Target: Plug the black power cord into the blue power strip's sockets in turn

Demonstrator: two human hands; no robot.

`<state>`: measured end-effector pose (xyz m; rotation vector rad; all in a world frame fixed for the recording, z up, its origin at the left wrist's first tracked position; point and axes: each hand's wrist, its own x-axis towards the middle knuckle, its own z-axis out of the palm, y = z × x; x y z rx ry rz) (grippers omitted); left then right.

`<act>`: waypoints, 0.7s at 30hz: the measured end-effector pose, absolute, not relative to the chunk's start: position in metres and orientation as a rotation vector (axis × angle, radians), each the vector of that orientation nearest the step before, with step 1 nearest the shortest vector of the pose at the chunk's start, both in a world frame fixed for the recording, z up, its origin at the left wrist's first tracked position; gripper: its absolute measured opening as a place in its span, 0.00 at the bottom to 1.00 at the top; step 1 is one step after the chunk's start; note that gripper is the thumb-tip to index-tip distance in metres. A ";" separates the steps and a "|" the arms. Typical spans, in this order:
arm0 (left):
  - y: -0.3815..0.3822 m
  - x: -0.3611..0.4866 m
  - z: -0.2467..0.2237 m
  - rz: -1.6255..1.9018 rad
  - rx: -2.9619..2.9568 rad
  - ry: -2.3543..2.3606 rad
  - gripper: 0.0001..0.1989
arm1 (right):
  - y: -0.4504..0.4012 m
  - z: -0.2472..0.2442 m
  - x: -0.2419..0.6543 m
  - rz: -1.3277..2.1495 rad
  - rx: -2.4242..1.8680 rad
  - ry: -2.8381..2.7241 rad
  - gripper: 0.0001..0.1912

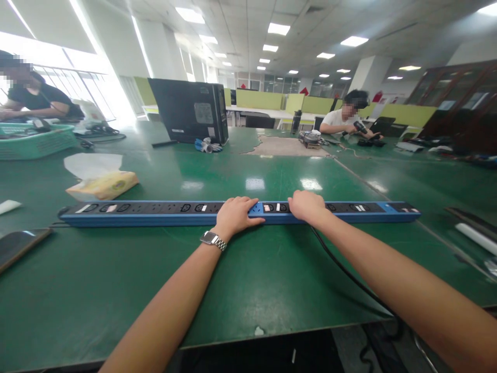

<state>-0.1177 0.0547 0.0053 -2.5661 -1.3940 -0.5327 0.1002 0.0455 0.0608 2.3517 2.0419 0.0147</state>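
Note:
A long blue and black power strip (202, 220) lies across the green table, with several sockets along its top face. My left hand (235, 215), with a metal-band watch (213, 239) on its wrist, clasps the strip near the middle, thumb on the near side and fingers on the far side. Just right of it, my right hand (308, 205) is closed over the sockets. A black power cord (337, 261) runs out from under this hand and down over the table's front edge. The cord's end is hidden by my fingers, so I cannot see whether it sits in a socket.
Beyond the strip stand a black computer case (186, 111) and gloves (208, 145). A tissue pack (103, 185), a green basket (39, 142) and a dark flat panel (23, 246) are at left. One person (42, 96) sits far left, another (341, 119) at back right.

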 end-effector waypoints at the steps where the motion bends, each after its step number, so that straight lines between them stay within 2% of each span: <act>1: 0.055 -0.117 0.006 -0.535 -2.567 -1.402 0.34 | 0.043 0.059 0.099 0.031 2.348 2.047 0.23; 5: 0.052 -0.115 0.007 -0.526 -2.566 -1.453 0.34 | 0.039 0.059 0.099 0.048 2.281 2.078 0.23; 10: 0.045 -0.114 0.009 -0.494 -2.566 -1.492 0.35 | 0.064 0.086 0.118 -0.073 2.171 2.031 0.23; 14: 0.041 -0.113 0.008 -0.489 -2.551 -1.469 0.34 | 0.088 0.098 0.128 -0.030 2.373 2.225 0.25; 18: 0.040 -0.113 0.005 -0.501 -2.536 -1.450 0.33 | 0.080 0.067 0.116 -0.105 2.450 2.402 0.26; 21: 0.039 -0.114 0.004 -0.514 -2.532 -1.443 0.33 | 0.067 0.040 0.106 -0.189 2.452 2.350 0.23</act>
